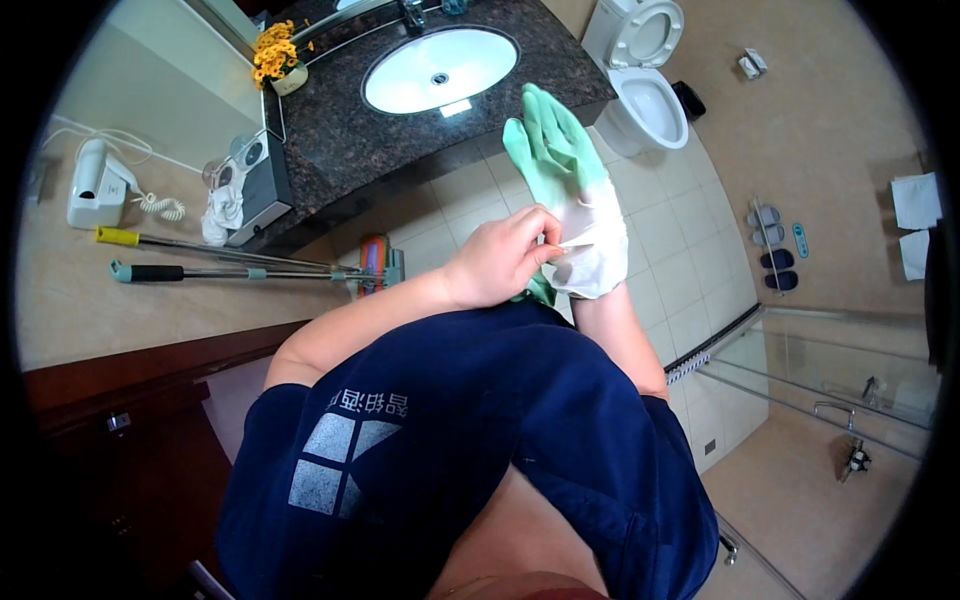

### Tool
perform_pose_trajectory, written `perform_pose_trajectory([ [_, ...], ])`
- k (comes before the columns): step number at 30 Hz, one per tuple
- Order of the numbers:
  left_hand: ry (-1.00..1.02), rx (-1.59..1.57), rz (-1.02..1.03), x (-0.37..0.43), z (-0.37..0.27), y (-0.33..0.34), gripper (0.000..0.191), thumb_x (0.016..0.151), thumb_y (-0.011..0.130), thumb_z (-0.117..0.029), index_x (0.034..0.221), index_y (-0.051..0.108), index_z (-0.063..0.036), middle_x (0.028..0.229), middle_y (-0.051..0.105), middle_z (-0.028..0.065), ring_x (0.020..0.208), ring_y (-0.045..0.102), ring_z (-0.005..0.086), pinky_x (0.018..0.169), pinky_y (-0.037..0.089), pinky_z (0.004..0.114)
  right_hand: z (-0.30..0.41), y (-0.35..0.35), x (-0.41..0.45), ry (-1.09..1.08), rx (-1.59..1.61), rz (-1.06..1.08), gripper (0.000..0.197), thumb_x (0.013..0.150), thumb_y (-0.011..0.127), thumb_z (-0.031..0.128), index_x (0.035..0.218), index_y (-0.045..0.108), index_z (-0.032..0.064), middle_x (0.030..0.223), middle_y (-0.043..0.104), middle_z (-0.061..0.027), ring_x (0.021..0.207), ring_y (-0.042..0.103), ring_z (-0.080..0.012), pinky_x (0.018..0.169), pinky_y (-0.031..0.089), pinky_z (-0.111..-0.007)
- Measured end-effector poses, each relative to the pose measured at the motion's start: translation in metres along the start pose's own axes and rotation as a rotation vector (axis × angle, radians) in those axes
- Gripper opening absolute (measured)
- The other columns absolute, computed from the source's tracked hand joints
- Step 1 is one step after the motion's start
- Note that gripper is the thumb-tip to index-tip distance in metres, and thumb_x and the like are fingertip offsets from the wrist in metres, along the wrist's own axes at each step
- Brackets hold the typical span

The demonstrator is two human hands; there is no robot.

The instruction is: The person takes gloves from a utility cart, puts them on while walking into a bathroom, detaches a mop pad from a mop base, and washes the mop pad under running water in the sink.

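Observation:
A rubber glove (559, 161), green over the fingers and white at the cuff, covers my right hand (574, 191). Its fingers point away from my body, with the thumb apart and nothing in the palm. My bare left hand (499, 251) pinches the loose white cuff (592, 266) near the wrist. Below that hand, by my dark blue shirt (450, 390), hangs a green piece (541, 291), seemingly a second glove; most of it is hidden. Both hands are in front of a dark stone vanity (330, 127) with a white oval basin (442, 60).
At left, two long-handled mops (255, 274) lean near a wall-mounted hair dryer (97, 184). Yellow flowers (277, 56) and a grey box (262, 195) stand on the vanity. A toilet (649, 105) is beyond it. Glass shower panels (840, 367) stand at right, slippers (780, 259) along the wall.

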State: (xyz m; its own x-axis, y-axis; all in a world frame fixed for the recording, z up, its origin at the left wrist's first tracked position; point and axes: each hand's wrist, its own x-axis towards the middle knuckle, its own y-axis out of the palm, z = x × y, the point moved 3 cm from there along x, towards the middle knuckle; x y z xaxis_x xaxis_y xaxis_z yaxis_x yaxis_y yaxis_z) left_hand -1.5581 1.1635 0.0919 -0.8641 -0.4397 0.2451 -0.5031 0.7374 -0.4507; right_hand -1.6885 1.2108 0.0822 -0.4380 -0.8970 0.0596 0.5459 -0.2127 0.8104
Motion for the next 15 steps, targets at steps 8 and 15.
perform_pose_trajectory([
  [8, -0.099, -0.029, -0.057, 0.008, 0.000, 0.003, 0.019, 0.100, 0.070, -0.016, 0.112, 0.058, -0.0087, 0.102, 0.066, 0.0110, 0.083, 0.070, 0.0305, 0.073, 0.053, 0.041, 0.005, 0.016, 0.036, 0.108, 0.102, -0.058, 0.063, 0.106, 0.056, 0.042, 0.157, 0.045, 0.0075, 0.159, 0.050, -0.0182, 0.147, 0.047, -0.0362, 0.124, 0.034, -0.049],
  [15, 0.062, 0.089, -0.088, 0.003, 0.008, 0.007, 0.019, 0.100, 0.068, -0.016, 0.116, 0.060, -0.0097, 0.106, 0.066, 0.0108, 0.086, 0.070, 0.0333, 0.073, 0.054, 0.044, -0.017, 0.007, 0.051, 0.168, 0.019, 0.035, 0.057, 0.107, 0.055, 0.044, 0.149, 0.053, 0.0047, 0.128, 0.067, -0.0151, 0.125, 0.063, -0.0304, 0.115, 0.045, -0.045],
])
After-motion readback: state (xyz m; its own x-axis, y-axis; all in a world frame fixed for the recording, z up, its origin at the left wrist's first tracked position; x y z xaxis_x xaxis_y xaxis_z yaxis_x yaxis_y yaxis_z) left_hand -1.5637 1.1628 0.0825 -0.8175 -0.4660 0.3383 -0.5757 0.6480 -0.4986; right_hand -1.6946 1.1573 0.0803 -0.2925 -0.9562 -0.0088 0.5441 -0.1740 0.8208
